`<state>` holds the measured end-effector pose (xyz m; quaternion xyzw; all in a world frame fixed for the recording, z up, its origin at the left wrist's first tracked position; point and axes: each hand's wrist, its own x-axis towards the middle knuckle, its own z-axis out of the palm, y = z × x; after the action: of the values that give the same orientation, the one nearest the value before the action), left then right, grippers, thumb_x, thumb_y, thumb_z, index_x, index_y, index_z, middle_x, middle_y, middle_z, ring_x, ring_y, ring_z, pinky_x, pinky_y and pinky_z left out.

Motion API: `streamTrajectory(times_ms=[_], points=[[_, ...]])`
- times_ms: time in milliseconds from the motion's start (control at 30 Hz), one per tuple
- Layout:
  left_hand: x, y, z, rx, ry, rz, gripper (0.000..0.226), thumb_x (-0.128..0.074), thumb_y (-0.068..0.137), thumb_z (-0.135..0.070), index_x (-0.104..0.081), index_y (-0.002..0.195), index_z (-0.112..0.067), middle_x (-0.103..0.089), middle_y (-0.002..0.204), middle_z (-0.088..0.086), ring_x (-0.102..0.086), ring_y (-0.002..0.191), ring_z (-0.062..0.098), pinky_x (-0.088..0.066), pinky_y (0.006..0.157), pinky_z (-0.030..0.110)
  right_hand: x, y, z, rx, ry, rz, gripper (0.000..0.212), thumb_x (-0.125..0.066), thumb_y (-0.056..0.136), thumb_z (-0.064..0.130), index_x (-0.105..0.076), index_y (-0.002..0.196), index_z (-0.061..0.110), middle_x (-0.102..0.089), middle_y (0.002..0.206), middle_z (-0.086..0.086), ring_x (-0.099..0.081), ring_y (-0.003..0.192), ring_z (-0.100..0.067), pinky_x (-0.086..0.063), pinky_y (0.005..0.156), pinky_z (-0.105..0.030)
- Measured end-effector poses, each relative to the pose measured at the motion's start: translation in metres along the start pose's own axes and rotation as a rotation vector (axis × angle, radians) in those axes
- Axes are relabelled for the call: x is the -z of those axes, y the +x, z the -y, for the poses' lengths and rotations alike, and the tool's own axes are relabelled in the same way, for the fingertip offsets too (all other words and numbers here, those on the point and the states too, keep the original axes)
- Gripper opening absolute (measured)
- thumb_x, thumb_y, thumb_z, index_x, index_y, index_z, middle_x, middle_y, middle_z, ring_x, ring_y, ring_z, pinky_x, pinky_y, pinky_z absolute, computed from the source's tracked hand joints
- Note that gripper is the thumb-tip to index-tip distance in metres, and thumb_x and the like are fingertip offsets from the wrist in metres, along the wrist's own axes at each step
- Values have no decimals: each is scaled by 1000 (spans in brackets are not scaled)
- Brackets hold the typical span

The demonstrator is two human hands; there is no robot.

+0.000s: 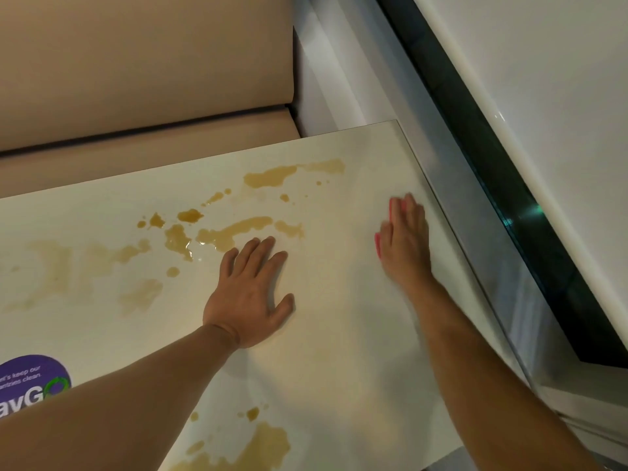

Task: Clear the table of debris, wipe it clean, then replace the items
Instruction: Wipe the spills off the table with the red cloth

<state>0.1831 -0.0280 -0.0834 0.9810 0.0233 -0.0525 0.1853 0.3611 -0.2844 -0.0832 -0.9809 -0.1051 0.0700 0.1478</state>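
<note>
sticker (34, 379) at the near left, brown spill (234, 229) across the table (339, 351). left hand (251, 294) flat, fingers spread, bracing, holding nothing. right hand (404, 239) presses a pink cloth (390, 212) near the far right edge, fingers straight. best sweep leftward through the puddles, firm and overlapping, folding to a dry face. no containers in view.

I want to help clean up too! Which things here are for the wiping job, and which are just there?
For the job:
- table
- brown spills
- pink cloth pressed under the right hand
- left hand, flat on the table

Just there:
- purple sticker
- beige seat
- window ledge
</note>
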Motion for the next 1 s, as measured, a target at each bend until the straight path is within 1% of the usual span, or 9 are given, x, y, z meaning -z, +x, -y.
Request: streamTrajectory(times_ms=[100,200,333,500,600,767,833,900,1000], points=[[0,0,0,-2,1,-6,74,-46,89,-60,-38,153,-23,-21,167,3,-12,155,26,-3,125,46,-3,49,26,-66,11,-35,57,-31,109,33,-19,161,15,-6,171,-10,-3,156,-35,-15,126,-52],[-1,0,1,-4,9,-8,74,-47,89,-60,-37,153,-24,-20,167,2,-11,155,25,-4,125,46,-21,44,69,47,13,-30,58,-38,105,29,-29,158,9,-15,169,-15,-12,154,-40,-18,124,-53],[-3,0,2,-7,10,-15,74,-48,89,-61,-38,153,-24,-20,167,2,-12,155,25,-5,125,46,-38,-38,88,168,11,32,60,-30,106,35,-22,161,14,-12,170,-11,-8,156,-35,-14,127,-47],[-3,0,2,-5,8,-19,74,-47,89,-61,-37,153,-24,-20,167,2,-11,155,25,-4,125,46,-34,-141,42,277,-45,85,60,-35,105,33,-26,160,13,-17,169,-10,-9,157,-33,-19,126,-47],[-3,0,2,-5,10,-10,74,-46,89,-61,-36,154,-25,-18,168,1,-9,155,24,-4,125,47,-21,-130,-2,216,-69,41,59,-41,101,28,-35,157,9,-25,166,-17,-21,153,-39,-28,121,-52],[-1,-1,0,-3,3,-11,74,-45,90,-63,-35,154,-26,-18,168,0,-8,156,23,-4,126,47,-13,-50,8,-32,-38,29,60,-48,102,24,-30,156,7,-16,167,-19,-15,152,-44,-23,121,-56],[0,-2,0,-7,4,-15,75,-43,90,-63,-35,154,-26,-20,167,1,-9,156,23,-5,126,48,-18,-29,39,23,-44,26,60,-48,102,25,-32,156,5,-17,167,-20,-15,152,-45,-23,121,-57],[1,-2,-1,-4,-1,-19,76,-43,89,-64,-35,153,-23,-21,167,1,-10,155,23,-7,125,48,-24,-25,76,136,-44,99,60,-40,106,31,-21,160,11,-7,170,-13,-4,156,-37,-14,125,-52],[3,-6,-1,10,-63,-70,80,-47,87,-58,-38,151,-12,-30,162,7,-23,151,25,-14,125,45,-34,-58,107,353,-19,185,59,-31,109,35,-16,162,16,-3,171,-6,2,157,-30,-7,127,-47]])
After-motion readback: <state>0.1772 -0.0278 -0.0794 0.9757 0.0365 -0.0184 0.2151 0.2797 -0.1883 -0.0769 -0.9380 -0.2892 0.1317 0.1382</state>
